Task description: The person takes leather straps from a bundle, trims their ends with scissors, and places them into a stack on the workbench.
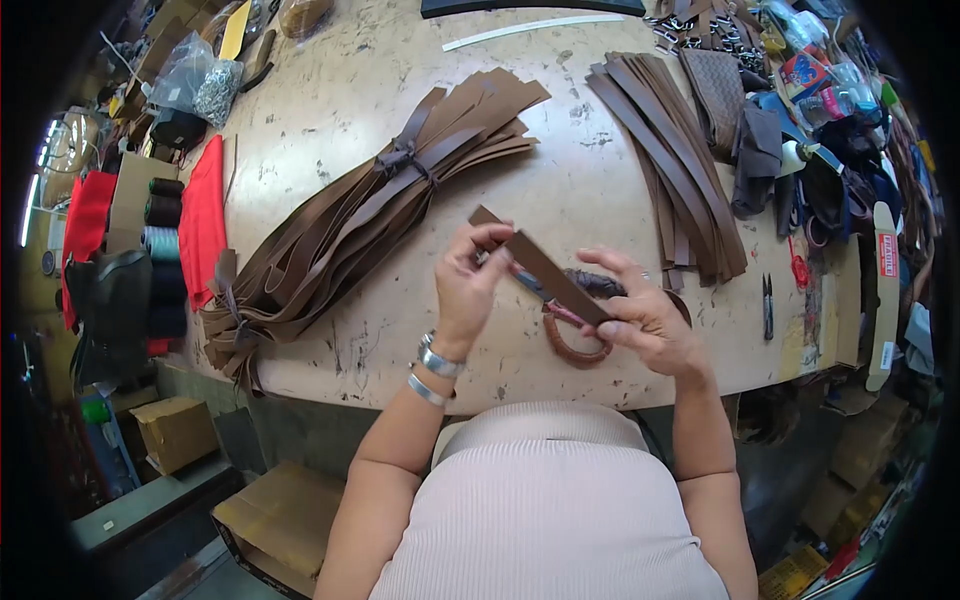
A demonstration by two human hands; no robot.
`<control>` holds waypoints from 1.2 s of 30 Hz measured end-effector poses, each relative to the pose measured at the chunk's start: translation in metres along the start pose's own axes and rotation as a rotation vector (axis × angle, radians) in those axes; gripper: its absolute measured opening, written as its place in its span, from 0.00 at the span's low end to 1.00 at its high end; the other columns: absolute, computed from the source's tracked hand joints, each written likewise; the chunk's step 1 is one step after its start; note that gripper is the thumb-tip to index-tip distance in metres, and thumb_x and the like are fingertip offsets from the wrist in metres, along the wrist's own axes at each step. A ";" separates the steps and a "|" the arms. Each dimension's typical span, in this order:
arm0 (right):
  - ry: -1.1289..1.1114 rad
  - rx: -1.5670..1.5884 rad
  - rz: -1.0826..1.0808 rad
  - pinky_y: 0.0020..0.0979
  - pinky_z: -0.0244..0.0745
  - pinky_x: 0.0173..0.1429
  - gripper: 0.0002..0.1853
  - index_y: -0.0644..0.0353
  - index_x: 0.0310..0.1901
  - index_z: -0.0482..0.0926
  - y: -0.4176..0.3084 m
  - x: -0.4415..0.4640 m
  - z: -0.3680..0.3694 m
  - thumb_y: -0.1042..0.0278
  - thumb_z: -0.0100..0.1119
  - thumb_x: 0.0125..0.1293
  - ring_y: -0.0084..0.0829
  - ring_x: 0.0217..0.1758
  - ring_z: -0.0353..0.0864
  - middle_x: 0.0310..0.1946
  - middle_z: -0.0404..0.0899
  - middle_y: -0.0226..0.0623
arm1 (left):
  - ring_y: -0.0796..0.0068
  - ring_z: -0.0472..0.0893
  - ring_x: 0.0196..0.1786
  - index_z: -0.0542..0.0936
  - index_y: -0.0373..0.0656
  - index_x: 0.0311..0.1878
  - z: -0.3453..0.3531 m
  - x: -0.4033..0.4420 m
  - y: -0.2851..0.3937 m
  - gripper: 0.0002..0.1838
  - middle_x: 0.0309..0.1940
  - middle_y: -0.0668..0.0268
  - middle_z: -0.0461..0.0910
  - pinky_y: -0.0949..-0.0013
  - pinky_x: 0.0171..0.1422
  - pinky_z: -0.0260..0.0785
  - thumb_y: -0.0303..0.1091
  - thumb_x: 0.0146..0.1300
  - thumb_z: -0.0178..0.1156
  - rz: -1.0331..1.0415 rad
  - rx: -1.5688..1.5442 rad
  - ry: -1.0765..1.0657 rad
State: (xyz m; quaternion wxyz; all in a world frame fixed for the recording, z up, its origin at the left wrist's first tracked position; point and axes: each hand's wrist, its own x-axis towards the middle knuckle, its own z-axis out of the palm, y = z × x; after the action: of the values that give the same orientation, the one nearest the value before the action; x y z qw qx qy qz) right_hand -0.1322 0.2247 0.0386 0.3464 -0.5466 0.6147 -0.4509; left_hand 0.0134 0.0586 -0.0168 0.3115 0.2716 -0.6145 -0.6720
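A brown leather strip (560, 281) is held up in front of me between both hands. My left hand (472, 285) pinches its upper left end, and my right hand (648, 322) grips the lower right end between thumb and fingers. Beneath the strip, on the table (400, 345), lie a curved brown wrapped piece (577, 350) and a dark item (597, 283), partly hidden by the strip and my right hand. A tied bundle of brown strips (370, 220) stretches across the left of the table; loose strips (680, 170) lie in a stack at the right.
Red cloth (203, 225) and thread spools (163, 205) are at the left edge. A white ruler-like strip (530, 30) lies at the back. Small black snips (768, 308) rest near the right edge, beside piled bags and straps. Cardboard boxes (175, 433) stand below at the left.
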 end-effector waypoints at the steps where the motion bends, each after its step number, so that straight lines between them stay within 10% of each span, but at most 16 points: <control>1: 0.007 0.092 0.017 0.37 0.53 0.61 0.08 0.63 0.31 0.78 -0.005 0.006 0.006 0.68 0.53 0.55 0.41 0.59 0.60 0.57 0.61 0.46 | 0.79 0.75 0.39 0.75 0.33 0.41 0.007 -0.006 0.001 0.09 0.45 0.59 0.74 0.74 0.42 0.72 0.21 0.57 0.53 0.043 0.037 -0.006; 6: -0.043 0.313 0.358 0.29 0.64 0.50 0.09 0.66 0.28 0.75 0.002 0.017 0.020 0.69 0.50 0.59 0.37 0.45 0.73 0.43 0.72 0.44 | 0.75 0.74 0.43 0.74 0.32 0.38 0.015 -0.010 0.022 0.07 0.46 0.60 0.72 0.75 0.48 0.68 0.26 0.61 0.52 0.003 -0.349 -0.051; 11: 0.099 0.244 0.240 0.28 0.65 0.48 0.09 0.67 0.26 0.75 0.006 0.013 0.029 0.71 0.51 0.58 0.34 0.43 0.74 0.24 0.70 0.40 | 0.76 0.75 0.38 0.75 0.32 0.39 0.005 -0.008 0.012 0.10 0.45 0.58 0.74 0.75 0.41 0.70 0.30 0.60 0.55 0.090 -0.129 -0.052; 20: 0.100 0.126 0.222 0.26 0.62 0.28 0.08 0.67 0.26 0.75 0.004 0.011 0.027 0.71 0.51 0.57 0.26 0.21 0.65 0.21 0.67 0.36 | 0.80 0.76 0.35 0.74 0.34 0.37 0.013 -0.007 0.021 0.07 0.40 0.59 0.77 0.78 0.40 0.71 0.26 0.57 0.57 0.108 -0.065 0.107; 36: 0.096 0.168 0.294 0.25 0.63 0.30 0.10 0.68 0.23 0.75 0.014 0.006 0.026 0.71 0.50 0.57 0.23 0.23 0.68 0.22 0.71 0.35 | 0.79 0.76 0.30 0.73 0.35 0.32 0.011 -0.006 0.017 0.03 0.33 0.61 0.77 0.76 0.35 0.72 0.24 0.56 0.57 0.002 -0.121 0.118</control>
State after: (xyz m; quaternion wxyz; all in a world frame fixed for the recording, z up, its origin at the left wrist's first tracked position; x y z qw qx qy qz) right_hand -0.1143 0.2137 0.0167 0.4233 -0.3978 0.6641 -0.4707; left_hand 0.0103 0.0696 0.0012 0.3637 0.2908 -0.5535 -0.6905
